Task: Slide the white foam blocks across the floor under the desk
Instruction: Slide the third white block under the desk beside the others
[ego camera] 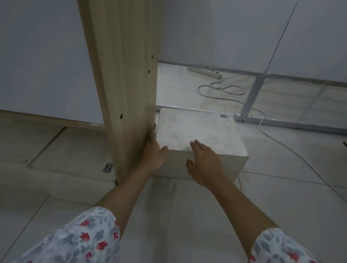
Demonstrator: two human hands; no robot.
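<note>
Hands: left hand (154, 154) and right hand (204, 163) resting open-fingered on the foam block (198, 132).
Obstacle: wooden desk panel (122, 77) pressing against the left hand.
Beyond: cable (221, 89), metal frame (252, 95) lying ahead.
Surface: tiled floor (179, 219) gleaming below.

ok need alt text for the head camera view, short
Both hands press on a white foam block on the tiled floor beside a wooden desk panel: left hand at its near-left corner, right hand on its front edge. A power strip lies beyond.
</note>
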